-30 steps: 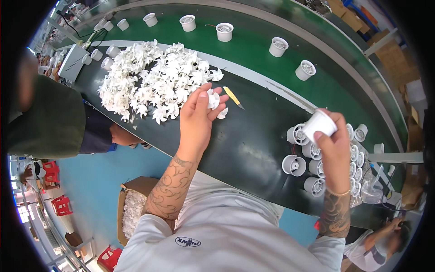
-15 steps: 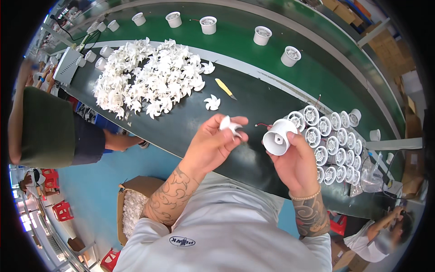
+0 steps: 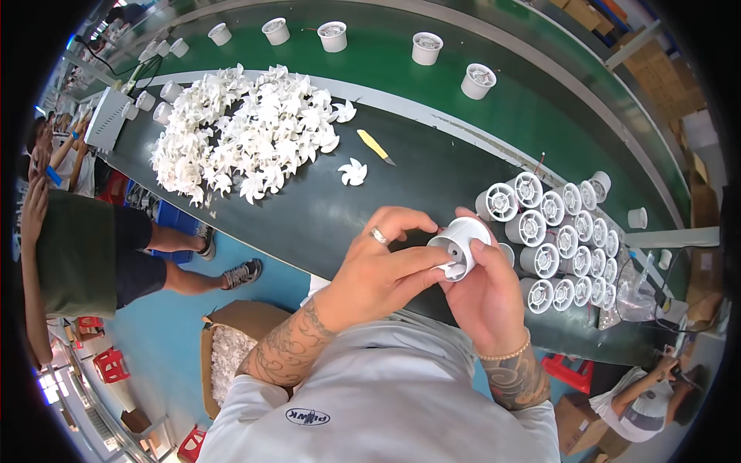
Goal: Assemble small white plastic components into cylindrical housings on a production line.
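My right hand (image 3: 490,305) is wrapped round a white cylindrical fan housing (image 3: 471,231), its open mouth tilted towards my left hand. A small hub shows inside the housing. With thumb and fingers pinched at the mouth, my left hand (image 3: 374,266) holds a white fan blade (image 3: 449,270), mostly hidden by the fingers and the rim. Just left of the hands, one loose fan blade (image 3: 353,172) lies on the dark worktable (image 3: 309,216). Beyond it is a yellow-handled craft knife (image 3: 373,144).
A large heap of white fan blades (image 3: 255,135) covers the table's left. Several fan housings (image 3: 543,262) stand in rows at right, and more cups (image 3: 427,48) sit on the green conveyor (image 3: 378,65). A carton (image 3: 224,309) stands below left. A person (image 3: 77,239) stands at left.
My left hand has moved right, bringing the fan blade to the housing's mouth. My right hand has shifted slightly left with the housing. The person at left has changed posture.
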Demonstrator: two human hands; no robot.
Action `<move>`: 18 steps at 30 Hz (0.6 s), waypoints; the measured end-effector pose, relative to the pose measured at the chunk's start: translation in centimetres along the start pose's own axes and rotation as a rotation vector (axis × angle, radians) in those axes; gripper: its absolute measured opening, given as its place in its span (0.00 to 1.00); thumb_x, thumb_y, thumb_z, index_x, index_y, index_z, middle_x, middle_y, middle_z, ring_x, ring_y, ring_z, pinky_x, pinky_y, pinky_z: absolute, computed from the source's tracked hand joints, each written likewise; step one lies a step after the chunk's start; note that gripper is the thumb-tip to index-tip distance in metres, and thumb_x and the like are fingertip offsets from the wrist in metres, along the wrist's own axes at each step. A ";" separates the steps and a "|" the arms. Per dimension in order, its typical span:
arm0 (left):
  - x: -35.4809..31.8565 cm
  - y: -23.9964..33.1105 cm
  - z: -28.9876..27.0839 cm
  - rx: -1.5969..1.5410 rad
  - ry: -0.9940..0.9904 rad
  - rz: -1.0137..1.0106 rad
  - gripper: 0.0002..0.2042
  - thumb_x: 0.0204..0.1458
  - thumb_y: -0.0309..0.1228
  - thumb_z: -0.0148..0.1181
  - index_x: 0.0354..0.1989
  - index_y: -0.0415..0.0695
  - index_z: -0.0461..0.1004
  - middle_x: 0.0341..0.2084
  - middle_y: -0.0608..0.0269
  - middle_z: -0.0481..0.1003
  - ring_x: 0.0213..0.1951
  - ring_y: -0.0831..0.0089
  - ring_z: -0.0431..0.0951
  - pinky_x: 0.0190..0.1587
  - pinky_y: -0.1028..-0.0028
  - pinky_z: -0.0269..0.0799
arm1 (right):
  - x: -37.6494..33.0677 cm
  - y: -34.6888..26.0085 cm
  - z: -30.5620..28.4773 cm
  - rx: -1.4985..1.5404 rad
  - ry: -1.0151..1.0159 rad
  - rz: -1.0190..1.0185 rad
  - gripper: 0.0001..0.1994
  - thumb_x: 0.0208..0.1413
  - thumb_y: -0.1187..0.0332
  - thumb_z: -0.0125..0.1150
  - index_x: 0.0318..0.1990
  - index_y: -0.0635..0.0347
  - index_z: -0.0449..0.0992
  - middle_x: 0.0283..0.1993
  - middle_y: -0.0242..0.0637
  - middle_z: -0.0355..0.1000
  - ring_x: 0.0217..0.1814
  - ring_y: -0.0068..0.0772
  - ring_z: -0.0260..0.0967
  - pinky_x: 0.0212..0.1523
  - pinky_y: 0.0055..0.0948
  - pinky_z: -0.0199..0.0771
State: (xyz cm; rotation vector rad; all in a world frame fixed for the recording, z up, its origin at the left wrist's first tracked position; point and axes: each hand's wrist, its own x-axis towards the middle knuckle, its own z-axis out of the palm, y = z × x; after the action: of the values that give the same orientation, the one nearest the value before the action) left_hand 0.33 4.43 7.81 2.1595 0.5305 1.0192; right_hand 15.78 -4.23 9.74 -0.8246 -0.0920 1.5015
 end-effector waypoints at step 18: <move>-0.9 -0.5 0.2 -0.361 0.008 -0.241 0.09 0.42 0.16 0.69 0.34 0.37 0.81 0.46 0.52 0.76 0.39 0.67 0.80 0.42 0.71 0.79 | 0.1 0.2 0.6 -0.152 -0.063 -0.014 0.26 0.64 0.67 0.49 0.67 0.67 0.56 0.55 0.43 0.67 0.58 0.35 0.67 0.58 0.34 0.67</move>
State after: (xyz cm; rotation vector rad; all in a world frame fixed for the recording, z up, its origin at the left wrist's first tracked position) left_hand -0.15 4.16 6.86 1.7296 0.5484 0.9118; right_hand 15.31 -3.91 10.00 -0.8964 -0.2609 1.5213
